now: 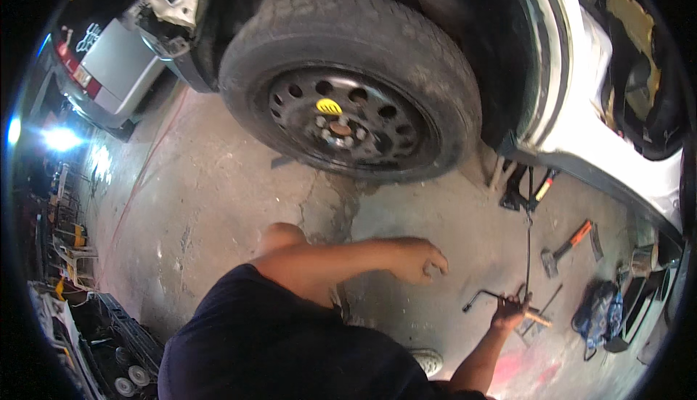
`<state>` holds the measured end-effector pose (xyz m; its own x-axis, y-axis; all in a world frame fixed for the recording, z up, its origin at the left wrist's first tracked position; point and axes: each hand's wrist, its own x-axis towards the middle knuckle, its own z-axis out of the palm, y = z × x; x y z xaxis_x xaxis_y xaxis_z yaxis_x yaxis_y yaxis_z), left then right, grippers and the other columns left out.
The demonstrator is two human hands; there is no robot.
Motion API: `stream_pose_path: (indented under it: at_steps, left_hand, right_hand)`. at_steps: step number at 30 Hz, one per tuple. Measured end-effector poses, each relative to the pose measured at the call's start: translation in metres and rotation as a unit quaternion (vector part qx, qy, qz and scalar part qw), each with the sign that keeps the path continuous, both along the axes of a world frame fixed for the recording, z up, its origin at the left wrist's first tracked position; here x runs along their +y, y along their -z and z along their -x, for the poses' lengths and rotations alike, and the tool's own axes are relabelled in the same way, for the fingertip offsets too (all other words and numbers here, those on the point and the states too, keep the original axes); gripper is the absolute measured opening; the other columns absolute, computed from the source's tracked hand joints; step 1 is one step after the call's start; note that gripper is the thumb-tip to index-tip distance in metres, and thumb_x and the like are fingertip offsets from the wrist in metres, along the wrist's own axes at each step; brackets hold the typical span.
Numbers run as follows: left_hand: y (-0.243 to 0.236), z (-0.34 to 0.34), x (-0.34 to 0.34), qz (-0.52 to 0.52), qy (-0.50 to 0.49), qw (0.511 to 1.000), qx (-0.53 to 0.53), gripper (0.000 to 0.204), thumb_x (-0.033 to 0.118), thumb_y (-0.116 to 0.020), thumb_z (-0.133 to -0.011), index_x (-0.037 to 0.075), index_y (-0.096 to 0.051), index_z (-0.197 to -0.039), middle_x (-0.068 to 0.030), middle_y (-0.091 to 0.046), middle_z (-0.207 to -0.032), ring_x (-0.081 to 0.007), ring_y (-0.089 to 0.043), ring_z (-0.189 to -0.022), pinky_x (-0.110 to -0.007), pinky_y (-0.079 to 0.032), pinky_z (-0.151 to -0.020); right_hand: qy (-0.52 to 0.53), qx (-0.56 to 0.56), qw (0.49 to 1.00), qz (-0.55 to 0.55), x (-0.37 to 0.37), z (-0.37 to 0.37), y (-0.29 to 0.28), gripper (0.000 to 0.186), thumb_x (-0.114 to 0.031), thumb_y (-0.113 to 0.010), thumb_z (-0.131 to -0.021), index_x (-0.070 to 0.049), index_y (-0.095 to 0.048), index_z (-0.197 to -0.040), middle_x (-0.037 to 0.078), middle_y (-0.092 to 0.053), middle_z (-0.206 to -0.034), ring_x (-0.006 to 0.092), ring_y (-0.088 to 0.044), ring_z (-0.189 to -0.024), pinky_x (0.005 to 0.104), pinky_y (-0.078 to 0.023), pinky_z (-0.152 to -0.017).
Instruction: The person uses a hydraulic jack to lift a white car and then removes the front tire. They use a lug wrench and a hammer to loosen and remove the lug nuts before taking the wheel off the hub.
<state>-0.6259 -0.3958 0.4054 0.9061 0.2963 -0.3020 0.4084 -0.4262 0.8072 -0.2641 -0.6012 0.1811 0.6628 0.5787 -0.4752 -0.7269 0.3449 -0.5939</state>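
Observation:
My right hand [511,311] is closed around a dark L-shaped lug wrench [482,295] at the lower right. The wrench meets the lower end of a long thin crank rod [528,255], which runs up to a jack [521,188] under the white car's sill. An orange-brown handle [539,318] shows beside that hand; whether I hold it too, I cannot tell. Held out over the floor, my left hand [422,260] is empty, its fingers loosely curved and apart. Ahead of me is a black steel wheel with its tire [348,88], fitted in the wheel arch.
An orange-handled hammer [568,247] lies on the concrete right of the rod. Beyond it are a blue patterned bag [601,314] and dark parts. The white car body [581,139] overhangs the right side. Car parts [120,335] lie lower left; a silver vehicle [120,66] stands upper left.

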Motion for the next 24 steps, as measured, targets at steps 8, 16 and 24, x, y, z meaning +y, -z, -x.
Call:
stream_pose_path:
  at_steps: [8,16,24]
  left_hand:
    - [-0.020,0.052,-0.003,-0.019,0.032,0.998,-0.053,0.040,0.017,-0.068,-0.086,0.007,-0.065,-0.124,-0.0161,-0.069,-0.113,-0.0310,-0.067,-0.092,-0.045,-0.052,-0.083]
    - [-0.003,0.074,0.006,-0.120,-0.042,0.990,0.054,0.048,0.032,-0.071,-0.087,0.003,-0.065,-0.125,-0.0239,-0.068,-0.116,-0.0389,-0.067,-0.106,-0.048,-0.052,-0.092]
    - [-0.045,0.113,0.039,0.113,-0.314,0.925,0.179,0.067,0.047,-0.068,-0.093,-0.011,-0.059,-0.126,-0.0275,-0.065,-0.124,-0.0392,-0.066,-0.113,-0.048,-0.054,-0.095]
  right_hand:
    - [0.205,0.043,0.975,0.079,-0.020,0.000,0.030,0.045,-0.038,-0.052,-0.105,-0.006,-0.057,-0.135,0.004,-0.066,-0.092,0.0144,-0.061,-0.084,0.0275,-0.043,-0.060]
    - [0.058,0.004,0.984,0.166,-0.009,0.101,-0.040,0.030,-0.043,-0.054,-0.102,-0.015,-0.060,-0.095,-0.004,-0.032,-0.061,0.0134,-0.030,-0.044,0.0290,-0.027,-0.044]
    - [-0.286,-0.088,0.887,-0.351,0.124,0.273,-0.254,0.033,-0.035,-0.052,-0.104,-0.011,-0.056,-0.082,-0.003,-0.035,-0.052,0.0140,-0.040,-0.052,0.0448,-0.040,-0.090]
